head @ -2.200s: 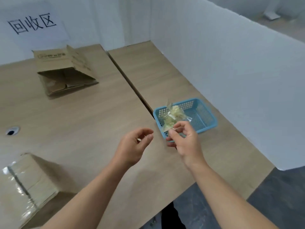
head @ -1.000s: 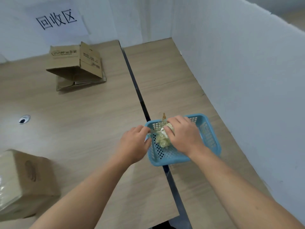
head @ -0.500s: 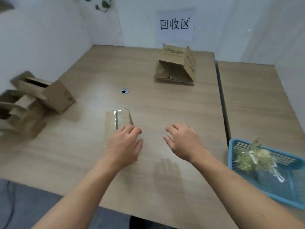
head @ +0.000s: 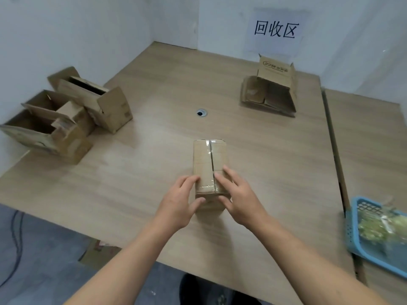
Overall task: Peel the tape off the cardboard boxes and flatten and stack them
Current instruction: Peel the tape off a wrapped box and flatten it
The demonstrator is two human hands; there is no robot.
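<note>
Left hand (head: 178, 203) and right hand (head: 239, 200) grip the taped box (head: 220, 155) between them. Next, I think, pick the tape (head: 208, 183) loose.

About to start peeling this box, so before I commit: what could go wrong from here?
The tape lies flat over the seam of the taped box with no lifted end visible; picking at it may tear cardboard. Both the left hand and right hand hold only its near end, so a hard pull could swing the box.
</note>
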